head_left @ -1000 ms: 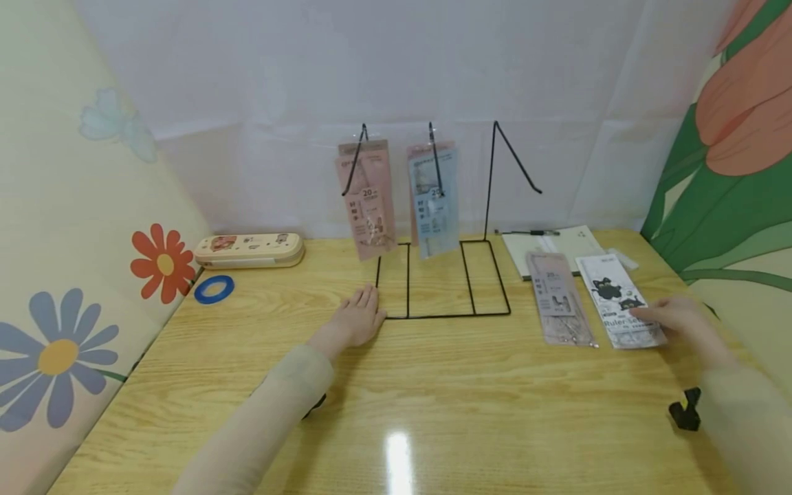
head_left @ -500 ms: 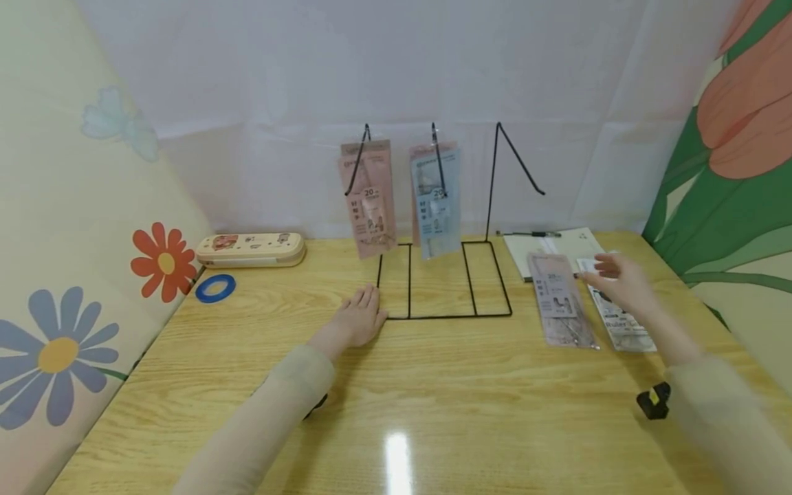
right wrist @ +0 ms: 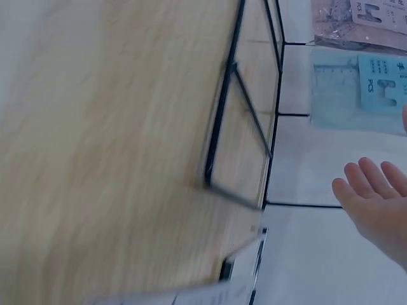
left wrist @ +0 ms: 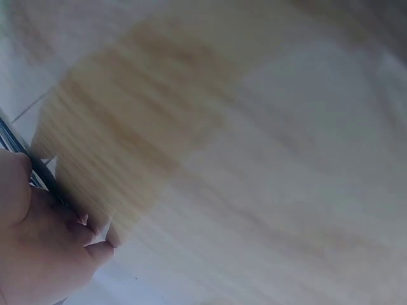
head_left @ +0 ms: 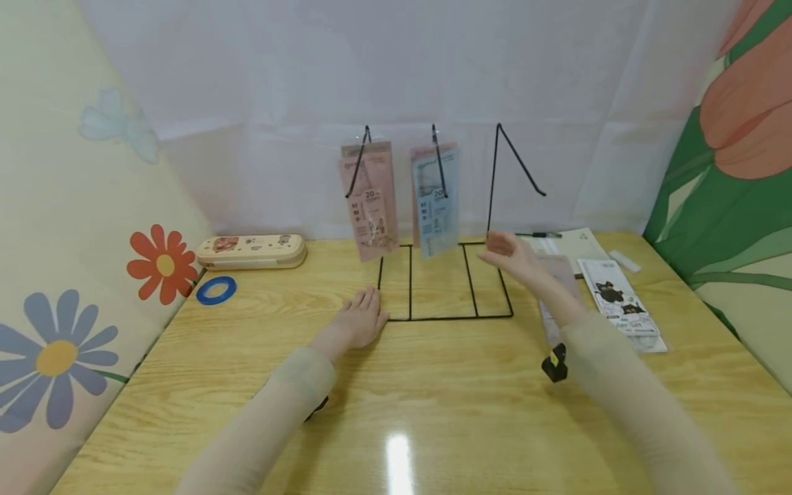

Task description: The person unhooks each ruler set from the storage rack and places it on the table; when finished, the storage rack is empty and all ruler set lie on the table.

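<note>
A black wire display rack point(head_left: 445, 319) stands on the table with hooks in a row. Pink packets point(head_left: 380, 234) hang on its left hook and a blue packet point(head_left: 441, 230), with pink behind it, on the middle one; the right hook is bare. Flat on the table, my left hand point(head_left: 354, 323) touches the left side of the rack's base. My right hand point(head_left: 520, 265) is above the base's right side, fingers spread and holding nothing. Beneath my right wrist lies a purplish packet point(head_left: 559, 268), partly hidden. Right of it is a white ruler-set packet point(head_left: 621, 299) with black cats.
Behind the packets lie a notebook point(head_left: 584, 242) and a black pen point(head_left: 544, 235). A small white piece point(head_left: 625, 261) sits beside them. At the back left are a cream pencil case point(head_left: 250, 252) and a blue tape ring point(head_left: 216, 291). A white cloth point(head_left: 297, 185) hangs behind.
My right hand has moved left from the ruler-set packet, past the purplish packet, to the rack's right side. It carries nothing. My left hand has stayed at the rack's base.
</note>
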The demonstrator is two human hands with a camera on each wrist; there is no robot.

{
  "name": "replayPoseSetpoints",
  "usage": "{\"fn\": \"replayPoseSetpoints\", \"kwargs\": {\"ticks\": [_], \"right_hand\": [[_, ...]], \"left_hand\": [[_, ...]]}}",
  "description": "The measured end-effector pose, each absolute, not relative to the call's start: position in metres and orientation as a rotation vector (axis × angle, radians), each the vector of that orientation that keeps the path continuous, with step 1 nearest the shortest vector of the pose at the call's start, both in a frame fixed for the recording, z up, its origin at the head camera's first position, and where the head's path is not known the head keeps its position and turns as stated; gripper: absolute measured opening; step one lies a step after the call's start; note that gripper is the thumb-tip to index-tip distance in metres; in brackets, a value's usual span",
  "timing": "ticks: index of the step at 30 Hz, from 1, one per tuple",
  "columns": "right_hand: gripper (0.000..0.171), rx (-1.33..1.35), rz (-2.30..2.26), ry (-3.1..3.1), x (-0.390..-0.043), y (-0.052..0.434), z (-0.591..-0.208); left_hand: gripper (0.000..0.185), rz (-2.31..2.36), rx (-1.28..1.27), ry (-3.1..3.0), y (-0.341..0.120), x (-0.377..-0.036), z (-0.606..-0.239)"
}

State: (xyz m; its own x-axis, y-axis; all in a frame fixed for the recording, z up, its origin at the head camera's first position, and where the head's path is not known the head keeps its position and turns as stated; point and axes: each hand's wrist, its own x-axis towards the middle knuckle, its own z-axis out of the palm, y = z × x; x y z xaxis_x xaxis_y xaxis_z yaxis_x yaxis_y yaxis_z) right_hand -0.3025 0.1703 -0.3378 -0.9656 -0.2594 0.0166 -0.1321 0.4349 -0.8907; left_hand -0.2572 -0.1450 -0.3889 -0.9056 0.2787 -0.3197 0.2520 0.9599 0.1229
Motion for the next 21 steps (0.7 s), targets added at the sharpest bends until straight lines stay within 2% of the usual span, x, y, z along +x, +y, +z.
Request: {"fn": "replayPoseSetpoints", "kwargs": {"ticks": [11,21], "right_hand": [[0.076,-0.314,-1.64,2.515,-0.336,0.125,-0.327],[0.076,-0.262,-1.648,2.513,-0.345,0.108,-0.327]], "left_hand": [[0.063,0.099,0.389,2.786,-0.143,-0.255,-0.389],[0.062,0.084,0.381,2.782,-0.143,-0.252,-0.385]]}}
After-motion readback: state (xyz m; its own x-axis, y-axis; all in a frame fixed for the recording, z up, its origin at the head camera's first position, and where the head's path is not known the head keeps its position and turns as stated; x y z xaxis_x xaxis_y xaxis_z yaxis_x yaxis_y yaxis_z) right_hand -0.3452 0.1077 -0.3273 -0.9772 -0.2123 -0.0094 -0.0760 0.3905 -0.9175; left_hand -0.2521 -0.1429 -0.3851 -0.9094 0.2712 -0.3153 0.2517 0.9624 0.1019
